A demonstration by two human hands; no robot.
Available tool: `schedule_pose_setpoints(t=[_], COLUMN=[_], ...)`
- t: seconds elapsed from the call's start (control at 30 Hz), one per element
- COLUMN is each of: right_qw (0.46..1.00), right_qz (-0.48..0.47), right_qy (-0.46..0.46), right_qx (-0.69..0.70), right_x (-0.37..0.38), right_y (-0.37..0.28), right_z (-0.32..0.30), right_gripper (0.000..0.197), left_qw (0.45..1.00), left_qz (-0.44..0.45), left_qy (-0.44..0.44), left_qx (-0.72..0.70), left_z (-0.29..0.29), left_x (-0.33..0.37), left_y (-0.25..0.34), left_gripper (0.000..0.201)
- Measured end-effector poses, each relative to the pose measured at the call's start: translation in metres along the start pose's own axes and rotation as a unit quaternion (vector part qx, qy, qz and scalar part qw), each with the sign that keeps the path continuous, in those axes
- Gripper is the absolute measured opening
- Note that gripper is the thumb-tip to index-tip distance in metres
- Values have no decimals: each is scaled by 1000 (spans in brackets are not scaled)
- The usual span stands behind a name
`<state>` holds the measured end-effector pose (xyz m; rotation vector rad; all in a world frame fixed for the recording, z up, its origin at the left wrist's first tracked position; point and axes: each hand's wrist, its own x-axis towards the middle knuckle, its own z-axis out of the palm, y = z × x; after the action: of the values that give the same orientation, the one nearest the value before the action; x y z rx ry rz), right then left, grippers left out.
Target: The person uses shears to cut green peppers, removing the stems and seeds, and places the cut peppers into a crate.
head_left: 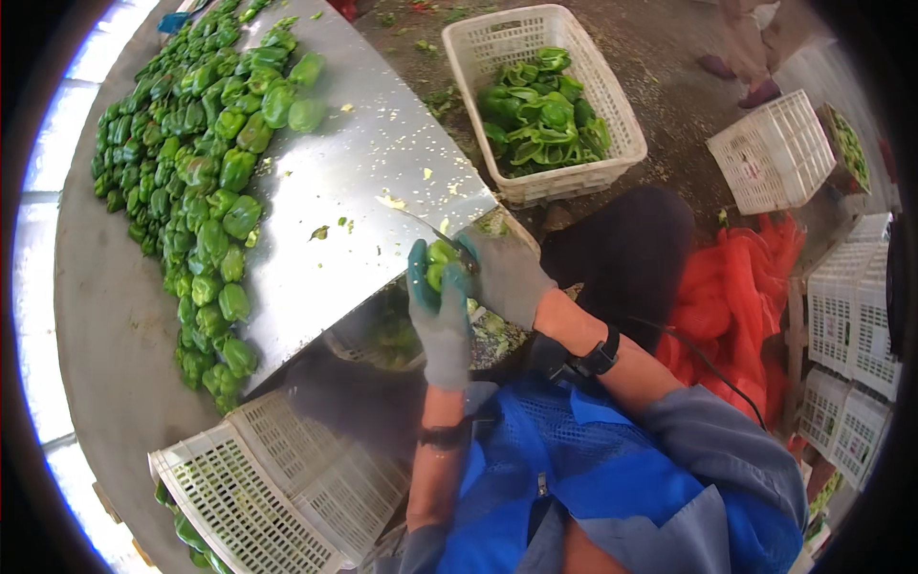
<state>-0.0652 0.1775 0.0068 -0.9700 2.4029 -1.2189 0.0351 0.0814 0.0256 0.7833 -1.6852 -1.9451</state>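
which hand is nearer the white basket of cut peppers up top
Right. The right hand, holding a knife, sits just below the white basket. The left hand, holding a green pepper, is farther down and left.

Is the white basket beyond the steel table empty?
No, the white basket beyond the steel table holds a heap of cut green pepper pieces.

No packages, labels, signs or screens visible among the crates and peppers
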Motion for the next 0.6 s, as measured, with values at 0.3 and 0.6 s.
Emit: schedule_pose_setpoints(t=[0.3,0.6], right_qw=[985,700], right_qz=[35,237], right_qy=[-17,-123], right_qx=[166,662], right_x=[12,1], right_y=[4,7], right_z=[15,0], right_gripper=[45,43], left_qw=[997,892], left_qz=[-49,308], left_qy=[35,34], left_qx=[-40,330], left_z=[-26,-68], left_x=[11,20], left_y=[-1,-35], left_gripper=[45,51])
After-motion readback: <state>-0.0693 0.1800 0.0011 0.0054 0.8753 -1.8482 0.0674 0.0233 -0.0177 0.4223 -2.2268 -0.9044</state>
